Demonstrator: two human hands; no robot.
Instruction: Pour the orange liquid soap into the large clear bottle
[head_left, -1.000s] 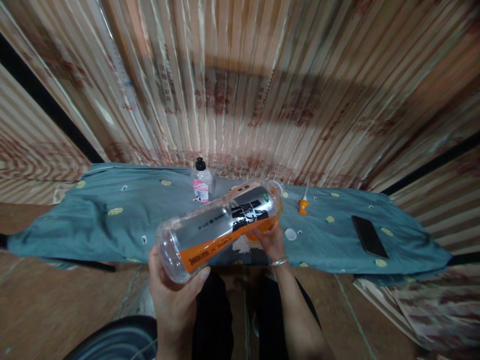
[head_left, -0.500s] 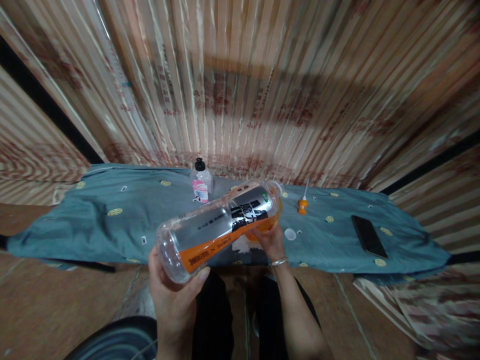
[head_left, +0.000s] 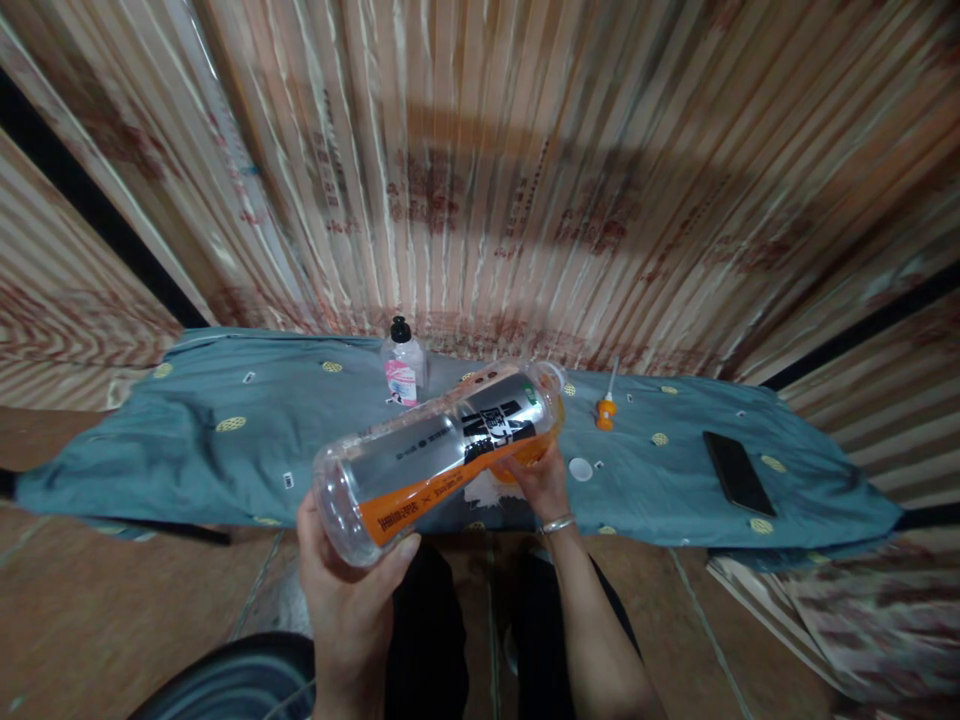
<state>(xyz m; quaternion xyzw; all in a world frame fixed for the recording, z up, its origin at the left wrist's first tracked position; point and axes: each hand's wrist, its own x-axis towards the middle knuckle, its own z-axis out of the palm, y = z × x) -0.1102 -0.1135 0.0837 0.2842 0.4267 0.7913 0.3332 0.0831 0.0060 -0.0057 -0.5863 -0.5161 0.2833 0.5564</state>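
A large clear plastic bottle (head_left: 439,455) with a silver and orange label lies tilted across the middle, its base lower left and its neck upper right. My left hand (head_left: 349,580) is closed around the base end. Under the neck end, my right hand (head_left: 546,485) is wrapped round an orange translucent bottle (head_left: 534,452), mostly hidden behind the large one. A bracelet circles the right wrist. The mouths of both bottles are hard to make out. Below the hands, a ragged white patch (head_left: 487,490) shows on the cloth.
The bench has a teal cloth (head_left: 180,430). On it are a clear pink-labelled bottle with a black cap (head_left: 402,362), an orange pump top (head_left: 606,412), a white round cap (head_left: 580,469) and a black phone (head_left: 738,473). A striped curtain (head_left: 480,200) hangs behind.
Almost nothing differs. The large bottle's base end may have shifted very slightly; both hands keep their grip in the same places.
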